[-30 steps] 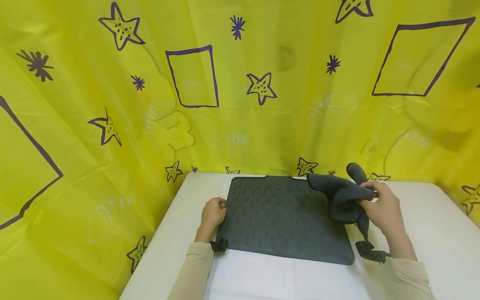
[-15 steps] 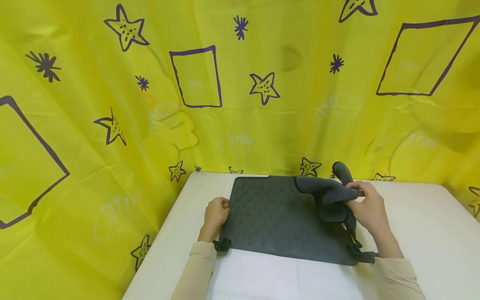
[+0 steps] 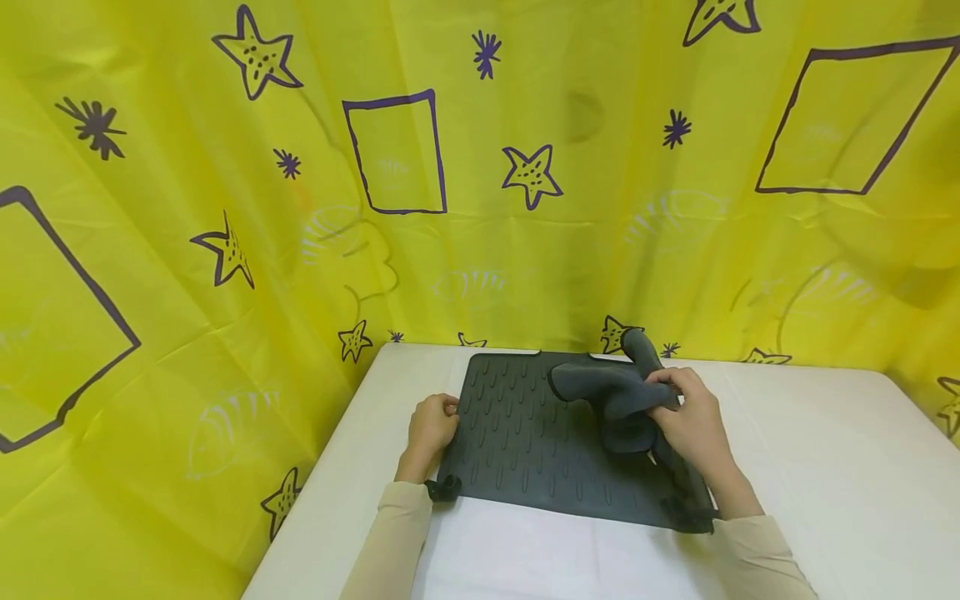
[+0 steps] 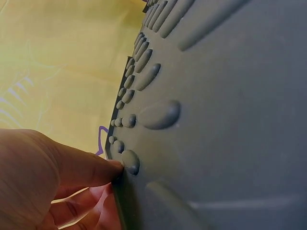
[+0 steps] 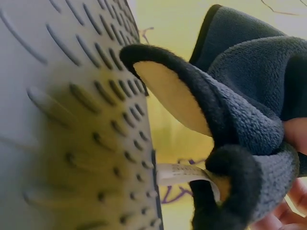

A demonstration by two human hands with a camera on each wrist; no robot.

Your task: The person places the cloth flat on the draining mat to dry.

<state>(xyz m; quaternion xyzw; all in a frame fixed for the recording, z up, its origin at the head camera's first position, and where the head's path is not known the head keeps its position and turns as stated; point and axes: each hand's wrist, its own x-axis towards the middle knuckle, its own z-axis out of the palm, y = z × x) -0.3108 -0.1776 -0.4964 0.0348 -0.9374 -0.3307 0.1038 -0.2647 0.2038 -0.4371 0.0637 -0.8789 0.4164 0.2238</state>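
A dark grey rubbery mat [image 3: 510, 442] with raised oblong ridges lies on the white table. At its left edge my left hand [image 3: 433, 429] pinches the rim; in the left wrist view the thumb [image 4: 91, 167] presses on top, with fingers curled below. My right hand [image 3: 693, 425] grips a bunched dark grey cloth [image 3: 588, 390] over the mat's right half. Seen from the right wrist, this plush cloth [image 5: 244, 100] has black edging, a pale underside and a white label [image 5: 182, 175]. Part of the mat's right side is hidden behind cloth and hand.
The white table [image 3: 832, 467] extends to the right and in front of the mat. A yellow curtain [image 3: 480, 242] with purple stars and frames hangs along the back and left edges. Each wrist carries a black strap mount [image 3: 444, 489].
My right hand has carried the bunched cloth leftward, from the mat's right edge further over its surface. The left hand keeps its pinch on the mat's left edge.
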